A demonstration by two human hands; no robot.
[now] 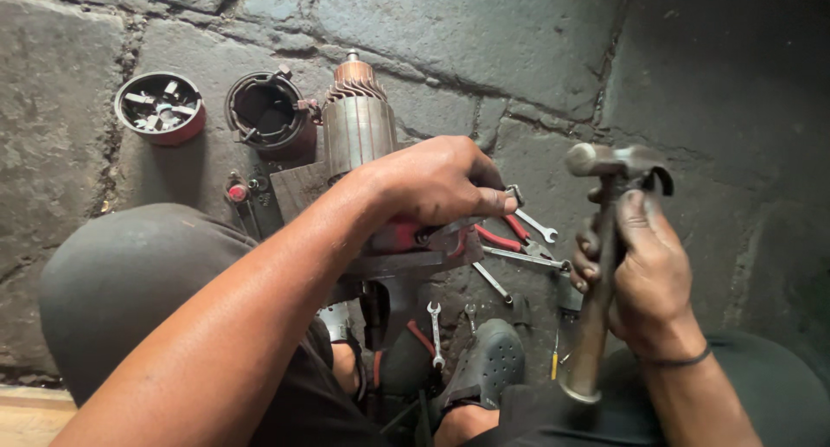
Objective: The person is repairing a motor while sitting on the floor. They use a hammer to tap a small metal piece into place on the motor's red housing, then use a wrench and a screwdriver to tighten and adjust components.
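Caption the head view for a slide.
Left hand steadies a motor armature on stone floor; right hand grips a hammer.

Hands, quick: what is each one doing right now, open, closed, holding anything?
Left hand: closed, gripping a red-handled tool beside the motor armature.
Right hand: closed around a hammer, its head up.

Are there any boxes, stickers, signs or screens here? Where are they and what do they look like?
None show: no box, sticker, sign or screen.
Only a container: a round red-sided tin of small metal parts, top left on the stone floor.
The left hand grips red-handled pliers by the copper-wound motor armature.
The right hand holds a hammer.
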